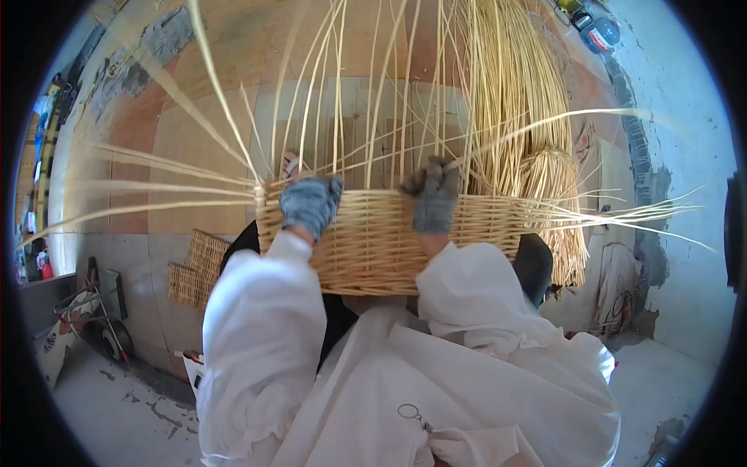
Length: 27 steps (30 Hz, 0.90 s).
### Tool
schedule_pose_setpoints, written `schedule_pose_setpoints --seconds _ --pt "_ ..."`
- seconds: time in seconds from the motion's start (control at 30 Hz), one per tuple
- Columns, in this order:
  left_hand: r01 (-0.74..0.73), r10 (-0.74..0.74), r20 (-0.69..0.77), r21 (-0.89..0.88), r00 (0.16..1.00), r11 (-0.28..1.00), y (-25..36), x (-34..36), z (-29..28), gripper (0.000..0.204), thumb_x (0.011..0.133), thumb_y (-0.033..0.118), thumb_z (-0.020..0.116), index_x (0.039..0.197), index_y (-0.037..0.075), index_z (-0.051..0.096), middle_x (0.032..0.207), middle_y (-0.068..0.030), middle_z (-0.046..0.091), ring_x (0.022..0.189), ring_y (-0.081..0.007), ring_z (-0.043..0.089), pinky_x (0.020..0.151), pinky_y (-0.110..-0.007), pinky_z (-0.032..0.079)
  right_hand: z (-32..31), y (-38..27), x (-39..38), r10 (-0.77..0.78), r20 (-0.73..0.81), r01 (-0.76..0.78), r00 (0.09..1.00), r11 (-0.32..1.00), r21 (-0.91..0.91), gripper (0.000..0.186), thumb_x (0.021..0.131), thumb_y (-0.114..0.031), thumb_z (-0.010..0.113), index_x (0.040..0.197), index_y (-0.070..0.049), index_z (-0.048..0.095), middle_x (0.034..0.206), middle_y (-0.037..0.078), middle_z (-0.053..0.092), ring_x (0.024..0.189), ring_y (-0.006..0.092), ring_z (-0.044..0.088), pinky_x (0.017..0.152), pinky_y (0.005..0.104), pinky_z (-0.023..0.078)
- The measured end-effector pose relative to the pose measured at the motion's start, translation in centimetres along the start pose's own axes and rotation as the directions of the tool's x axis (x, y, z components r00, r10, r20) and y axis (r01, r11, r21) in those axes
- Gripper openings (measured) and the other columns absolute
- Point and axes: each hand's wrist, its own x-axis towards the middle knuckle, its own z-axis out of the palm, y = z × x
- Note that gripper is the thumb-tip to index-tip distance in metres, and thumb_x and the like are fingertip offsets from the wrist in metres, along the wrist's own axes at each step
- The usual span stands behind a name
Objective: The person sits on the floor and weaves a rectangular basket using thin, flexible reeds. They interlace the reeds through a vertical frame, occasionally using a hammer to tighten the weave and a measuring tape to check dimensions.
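Across my lap lies a woven wicker panel, its weave packed tight below and long upright rods fanning out from its top edge. More rods spread to the left from its left corner, and thin ends stick out in a bunch at its right. My left hand, in a grey knit glove, is closed over the top edge near the left corner. Farther right along the same edge, my right hand, gloved in grey with dark fingertips, is closed around a willow rod that reaches out to the right. Its fingers partly hide the grip.
A thick bundle of willow rods lies beyond the panel on the right. Small woven pieces rest on the floor at left, near a wheeled cart. A blue container stands by the right wall. A key ring lies on my white garment.
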Motion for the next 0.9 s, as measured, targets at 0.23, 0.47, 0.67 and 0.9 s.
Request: schedule_pose_setpoints --seconds 0.23,0.47,0.67,0.9 --pt "-0.171 0.232 -0.2 0.283 0.952 0.944 0.9 0.7 -2.5 0.036 0.089 0.034 0.044 0.107 0.009 0.062 0.099 -0.018 0.064 0.091 -0.0302 0.061 0.083 -0.042 0.046 -1.0 -5.9 -3.3 0.093 -0.111 -0.102 0.989 0.992 -0.073 0.011 0.089 -0.009 0.052 0.098 -0.004 0.049 0.097 0.009 0.055 0.096 0.0203 0.057 0.081 0.0335 0.051" --pt "0.175 -0.163 0.073 -0.221 0.984 0.959 8.8 -1.3 -1.5 0.054 0.081 0.055 0.051 0.092 0.005 0.067 0.085 -0.0184 0.065 0.086 -0.034 0.061 0.083 -0.041 0.045 -1.0 -7.2 4.1 0.027 -0.11 -0.093 0.994 0.749 -0.656 0.02 0.084 -0.007 0.054 0.103 -0.005 0.049 0.086 0.01 0.056 0.08 0.021 0.059 0.071 0.0327 0.052" --pt "0.199 -0.214 -0.039 -0.239 0.976 0.951 6.6 -0.8 0.7 0.065 0.073 0.063 0.057 0.107 0.007 0.061 0.092 -0.0167 0.065 0.09 -0.0353 0.06 0.084 -0.042 0.044 -8.6 -7.6 0.9 -0.312 0.41 0.13 0.857 0.901 0.414 0.033 0.092 -0.02 0.043 0.124 -0.011 0.045 0.075 0.011 0.059 0.068 0.0177 0.059 0.062 0.0291 0.053" --pt "0.079 -0.086 -0.12 -0.065 0.989 0.995 12.6 -1.3 -2.2 0.065 0.078 0.056 0.054 0.121 0.007 0.051 0.117 -0.0206 0.054 0.109 -0.0368 0.052 0.091 -0.043 0.04 -3.5 -13.6 -5.6 -0.121 0.391 0.186 0.912 0.974 -0.132 0.024 0.09 -0.014 0.048 0.112 -0.006 0.052 0.1 0.014 0.058 0.087 0.0196 0.058 0.079 0.0282 0.049"
